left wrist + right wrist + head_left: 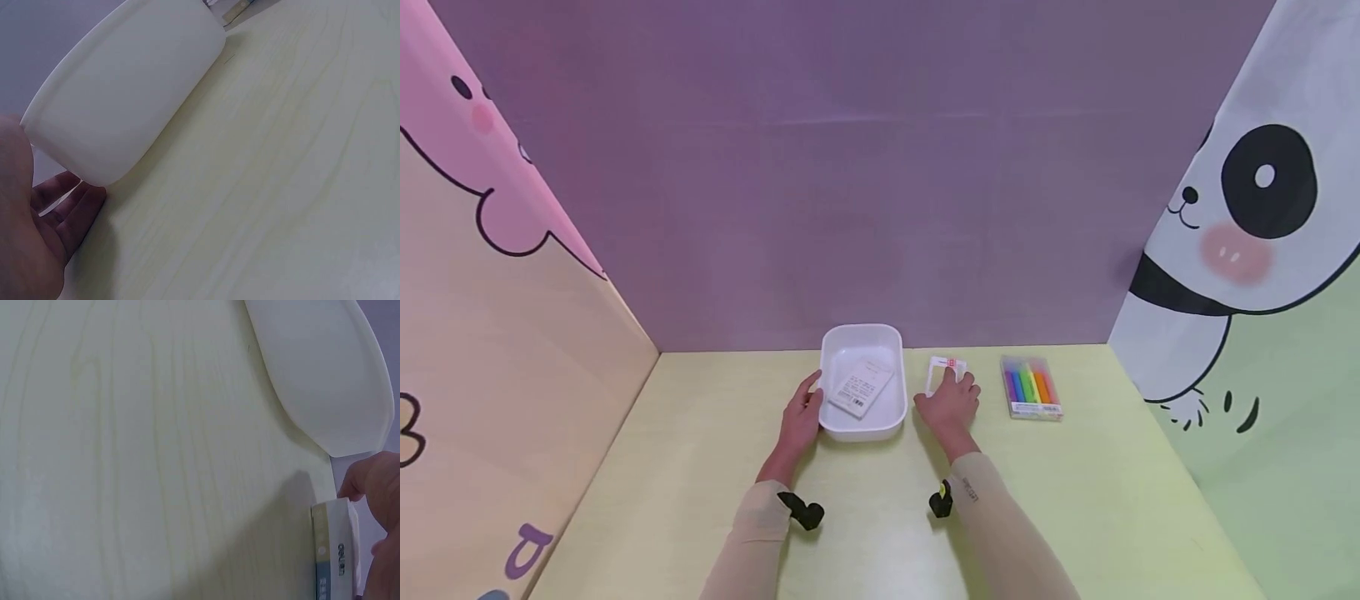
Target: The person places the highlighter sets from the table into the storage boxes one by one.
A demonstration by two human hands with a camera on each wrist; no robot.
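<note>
A white plastic tray (886,421) with rounded corners stands near the back edge of the table. In it lies a flat white packet (861,387) with printed text and a barcode. My left hand (801,421) holds the tray by its left side, the thumb at the rim and the fingers against the outer wall. Right of the tray, my right hand (951,408) grips a small white box (937,367) with a red mark, thumb on one edge and fingers over the other. Dark lettering runs along the side of this box (340,559) in the right wrist view.
A clear case of coloured markers (1032,388) lies to the right of my right hand. Behind the pale wooden table (647,500) rises a purple partition (880,208). Printed side panels (1232,375) flank it, and a black wrist camera (940,502) sits at each sleeve.
</note>
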